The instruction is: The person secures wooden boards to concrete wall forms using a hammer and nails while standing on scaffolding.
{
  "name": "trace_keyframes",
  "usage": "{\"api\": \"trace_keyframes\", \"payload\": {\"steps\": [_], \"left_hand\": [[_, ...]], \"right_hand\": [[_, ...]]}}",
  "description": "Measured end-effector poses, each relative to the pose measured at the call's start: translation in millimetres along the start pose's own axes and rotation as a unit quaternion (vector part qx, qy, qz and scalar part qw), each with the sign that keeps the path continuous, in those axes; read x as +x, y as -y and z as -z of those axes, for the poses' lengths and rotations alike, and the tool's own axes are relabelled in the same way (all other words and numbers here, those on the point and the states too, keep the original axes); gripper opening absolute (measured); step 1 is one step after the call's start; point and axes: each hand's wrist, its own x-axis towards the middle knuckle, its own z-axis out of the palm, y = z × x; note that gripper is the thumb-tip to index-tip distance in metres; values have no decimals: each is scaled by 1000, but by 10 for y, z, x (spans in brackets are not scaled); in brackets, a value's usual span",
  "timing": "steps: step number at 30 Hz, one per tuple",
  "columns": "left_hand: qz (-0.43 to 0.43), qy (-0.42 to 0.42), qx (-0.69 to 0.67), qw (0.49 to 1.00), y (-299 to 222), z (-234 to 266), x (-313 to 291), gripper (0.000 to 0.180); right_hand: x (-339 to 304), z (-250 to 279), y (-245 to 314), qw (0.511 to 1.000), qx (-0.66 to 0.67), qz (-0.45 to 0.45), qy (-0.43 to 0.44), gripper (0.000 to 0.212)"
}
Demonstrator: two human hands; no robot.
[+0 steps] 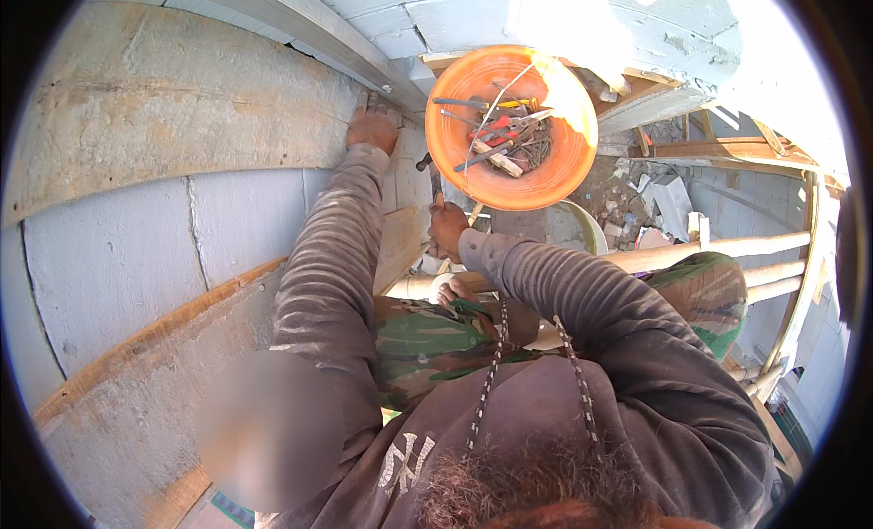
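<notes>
Pale blue wall (245, 224) with its upper board (182, 92) in place, left of the orange bowl (509, 191); work looks part-way.
A lower board (136, 420) lies farther below-left of the bowl; fastening may remain, though fixings cannot be made out. Left of the bowl, the left hand (373, 129) rests at the upper board's end, fingers extended, any pinch indistinguishable; below-left, the right hand (446, 227) curls, its grip's contents unclear. Inside the bowl: red-handled pliers (501, 126), loose nails (535, 152).

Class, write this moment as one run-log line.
left hand: at upper board end | right hand: near orange bowl, grip unclear | inside bowl: pliers
</notes>
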Motion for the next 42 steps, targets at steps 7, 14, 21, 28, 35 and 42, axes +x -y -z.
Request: {"api": "trace_keyframes", "payload": {"steps": [7, 14, 21, 28, 35, 42], "left_hand": [[7, 9, 12, 1000, 14, -36, 18, 36], [8, 32, 13, 999, 19, -72, 42, 32], [7, 49, -2, 999, 34, -100, 60, 27], [9, 26, -29, 999, 31, -56, 43, 25], [9, 9, -19, 1000, 40, -51, 71, 24], [3, -7, -37, 999, 65, -67, 33, 23]], "right_hand": [[688, -513, 302, 979, 202, 10, -36, 29], [684, -556, 623, 978, 209, -12, 22, 29], [616, -737, 687, 962, 270, -15, -44, 29], [953, -494, 565, 985, 168, -46, 18, 31], [1287, -437, 400, 966, 255, -4, -41, 36], [1418, -287, 337, 972, 211, -62, 78, 32]]}}
